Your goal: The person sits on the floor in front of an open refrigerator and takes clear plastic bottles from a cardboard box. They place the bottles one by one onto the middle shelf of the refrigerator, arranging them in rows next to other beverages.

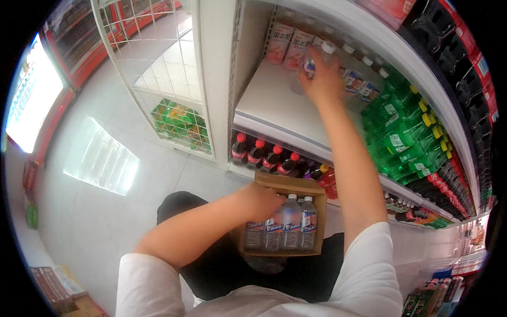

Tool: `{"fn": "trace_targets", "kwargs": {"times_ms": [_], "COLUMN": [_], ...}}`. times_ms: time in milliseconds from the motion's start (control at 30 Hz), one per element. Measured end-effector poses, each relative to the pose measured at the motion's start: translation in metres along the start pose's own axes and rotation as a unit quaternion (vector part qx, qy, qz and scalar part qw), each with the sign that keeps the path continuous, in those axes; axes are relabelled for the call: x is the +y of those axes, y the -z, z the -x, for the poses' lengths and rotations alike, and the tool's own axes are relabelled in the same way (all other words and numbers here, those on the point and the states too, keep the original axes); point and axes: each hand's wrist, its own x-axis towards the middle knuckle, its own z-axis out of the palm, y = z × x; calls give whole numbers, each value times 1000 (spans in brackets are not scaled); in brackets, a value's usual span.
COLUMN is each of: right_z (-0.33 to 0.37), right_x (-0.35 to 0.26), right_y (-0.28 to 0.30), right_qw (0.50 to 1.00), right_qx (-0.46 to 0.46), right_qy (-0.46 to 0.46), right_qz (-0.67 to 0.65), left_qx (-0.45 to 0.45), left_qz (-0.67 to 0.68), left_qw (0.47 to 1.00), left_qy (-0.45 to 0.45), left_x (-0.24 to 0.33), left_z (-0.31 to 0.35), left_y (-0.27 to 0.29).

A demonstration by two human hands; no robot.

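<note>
My right hand [323, 79] reaches onto the upper shelf, its fingers wrapped round a clear plastic bottle [327, 48] with a white cap. The bottle is held near the pink-and-white cartons and a row of similar bottles with blue labels [355, 84]. On my lap sits an open cardboard box [288, 182] holding several clear bottles [291, 222] with white caps and blue-and-red labels. My left hand [261, 203] is at the box's left side, with closed fingers over the top of a bottle [272, 232]; its cap is hidden by the hand.
Green bottles with yellow caps [398, 137] stand right on the same shelf [280, 103]. Below, dark bottles with red caps [256, 153] line a lower shelf. A white wire rack [158, 74] with green packets [182, 124] stands left. The shelf above overhangs the right side.
</note>
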Motion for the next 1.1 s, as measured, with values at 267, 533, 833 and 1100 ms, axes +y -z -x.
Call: {"fn": "trace_targets", "kwargs": {"times_ms": [267, 533, 833, 1100], "right_z": [100, 165, 169, 175], "right_x": [50, 85, 92, 94], "right_y": [22, 44, 44, 79], "right_qw": [969, 907, 796, 838], "right_qx": [157, 179, 160, 216], "right_qy": [102, -24, -95, 27], "right_qz": [-163, -381, -576, -500], "left_qx": [-40, -29, -72, 178], "left_qz": [-11, -13, -17, 25], "left_qw": [999, 999, 997, 979], "left_qy": [2, 13, 31, 92], "left_x": [1, -6, -7, -25], "left_z": [-7, -14, -24, -17], "left_y": [3, -7, 2, 21]}}
